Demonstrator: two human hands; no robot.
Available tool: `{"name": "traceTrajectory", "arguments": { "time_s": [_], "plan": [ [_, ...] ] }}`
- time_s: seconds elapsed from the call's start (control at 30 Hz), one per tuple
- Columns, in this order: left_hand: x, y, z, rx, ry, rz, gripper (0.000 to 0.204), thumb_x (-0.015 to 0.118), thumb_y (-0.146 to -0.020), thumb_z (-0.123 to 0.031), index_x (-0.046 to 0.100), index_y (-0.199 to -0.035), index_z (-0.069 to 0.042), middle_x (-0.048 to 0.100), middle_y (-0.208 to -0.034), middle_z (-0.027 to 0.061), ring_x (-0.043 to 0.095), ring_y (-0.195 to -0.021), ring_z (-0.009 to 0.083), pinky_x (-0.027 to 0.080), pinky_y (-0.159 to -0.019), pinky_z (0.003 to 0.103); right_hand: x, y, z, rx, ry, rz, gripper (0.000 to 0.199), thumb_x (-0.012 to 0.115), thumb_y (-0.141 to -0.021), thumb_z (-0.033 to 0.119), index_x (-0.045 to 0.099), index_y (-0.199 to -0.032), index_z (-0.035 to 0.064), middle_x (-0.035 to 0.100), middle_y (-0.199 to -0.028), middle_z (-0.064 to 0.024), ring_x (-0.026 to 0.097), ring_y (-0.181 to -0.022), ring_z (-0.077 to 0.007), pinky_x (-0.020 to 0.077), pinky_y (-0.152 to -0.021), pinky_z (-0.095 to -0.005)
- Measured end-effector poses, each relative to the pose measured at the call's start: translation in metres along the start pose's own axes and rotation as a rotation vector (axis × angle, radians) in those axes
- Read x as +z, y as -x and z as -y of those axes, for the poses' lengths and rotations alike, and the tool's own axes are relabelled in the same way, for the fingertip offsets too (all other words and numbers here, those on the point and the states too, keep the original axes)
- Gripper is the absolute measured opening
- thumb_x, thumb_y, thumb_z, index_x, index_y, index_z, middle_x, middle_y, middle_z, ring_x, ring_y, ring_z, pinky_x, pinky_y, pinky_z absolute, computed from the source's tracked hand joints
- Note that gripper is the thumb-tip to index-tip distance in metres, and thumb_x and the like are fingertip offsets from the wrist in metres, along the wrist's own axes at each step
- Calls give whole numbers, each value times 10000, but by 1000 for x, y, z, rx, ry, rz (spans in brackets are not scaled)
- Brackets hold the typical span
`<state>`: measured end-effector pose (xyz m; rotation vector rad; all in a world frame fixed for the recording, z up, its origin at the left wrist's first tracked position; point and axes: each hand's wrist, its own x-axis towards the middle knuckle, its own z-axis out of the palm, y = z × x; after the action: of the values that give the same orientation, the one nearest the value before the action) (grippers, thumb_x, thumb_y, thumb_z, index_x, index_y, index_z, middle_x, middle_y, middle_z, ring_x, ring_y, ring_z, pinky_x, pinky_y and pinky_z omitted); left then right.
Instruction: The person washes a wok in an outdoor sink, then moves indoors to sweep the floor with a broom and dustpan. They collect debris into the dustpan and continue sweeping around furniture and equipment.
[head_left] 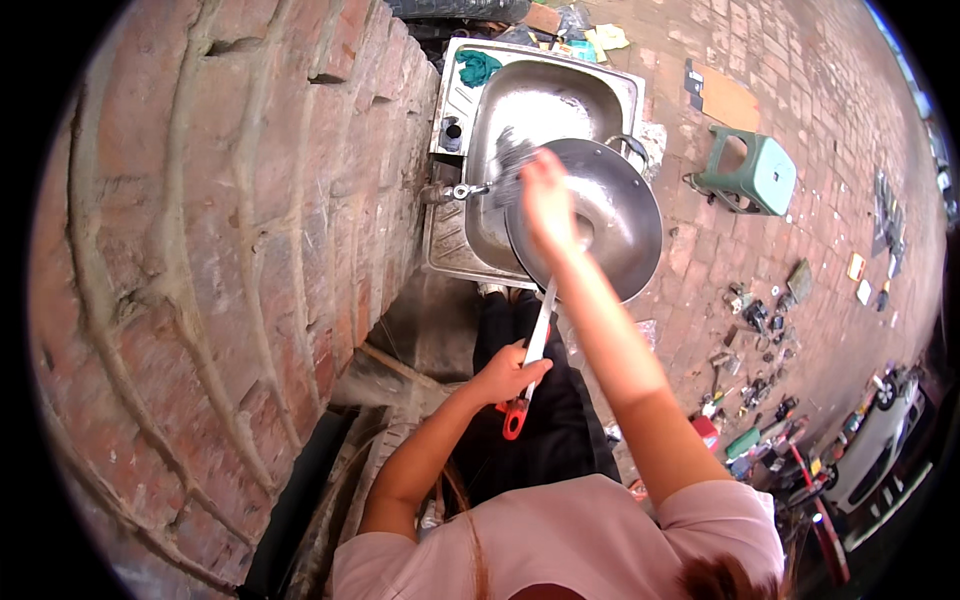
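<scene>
A person in a pink shirt stands at a steel sink (610,85) set against a brick wall (200,250), a large metal wok (620,215) tilted over the basin's near edge. The left hand (510,375) has its fingers wrapped tight around the wok's long pale handle (537,340), just above its red end with a hanging loop (514,420). The right hand (545,190) reaches into the wok, blurred with motion; a grey scrubber (510,160) shows beside it, though how the fingers grip it cannot be told. The right forearm crosses the wok's bowl and hides part of its inside. A tap (460,190) juts from the wall at the basin's left side, next to the scrubber. A teal cloth (478,66) lies on the sink's far corner. On the brick paving to the right stands a green plastic stool (755,172), well apart from the sink, with small tools and oddments (755,320) scattered farther out and a white car (880,430) at the edge.
</scene>
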<state>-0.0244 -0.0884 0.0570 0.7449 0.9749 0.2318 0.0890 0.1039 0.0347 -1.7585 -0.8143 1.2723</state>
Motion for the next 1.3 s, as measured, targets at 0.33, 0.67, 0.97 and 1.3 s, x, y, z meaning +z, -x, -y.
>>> {"name": "traceTrajectory", "arguments": {
  "time_s": [0.33,0.67,0.97,1.3],
  "plan": [
    [-1,29,8,-154,452,-34,311,530,-909,-209,546,-663,-20,536,-539,46,513,-433,111,423,-410,249,118,8,-63,115,219,-98,323,463,-830,105,499,-1045,-132,345,-1223,-425,301,-1226,-485,239,-1054,-457],
    [0,48,49,-142,418,-40,181,507,-908,-147,523,-768,-33,498,-550,4,473,-461,78,363,-427,237,115,-4,-67,-21,367,-50,252,467,-791,107,562,-894,-102,485,-1081,-335,428,-1089,-447,272,-1024,-487],
    [-10,35,54,-107,444,-94,54,530,-880,-89,524,-858,-40,496,-586,-10,481,-497,64,377,-457,235,92,-17,-81,-198,412,130,263,475,-801,148,560,-924,-69,505,-1119,-271,398,-1180,-417,226,-1048,-534],
    [-14,18,52,-35,418,-80,60,540,-879,-89,518,-850,-42,495,-589,-13,490,-497,62,382,-452,232,93,-26,-74,-218,273,179,259,483,-794,142,557,-921,-72,477,-1188,-298,416,-1164,-418,296,-1018,-471]
  ]
}}
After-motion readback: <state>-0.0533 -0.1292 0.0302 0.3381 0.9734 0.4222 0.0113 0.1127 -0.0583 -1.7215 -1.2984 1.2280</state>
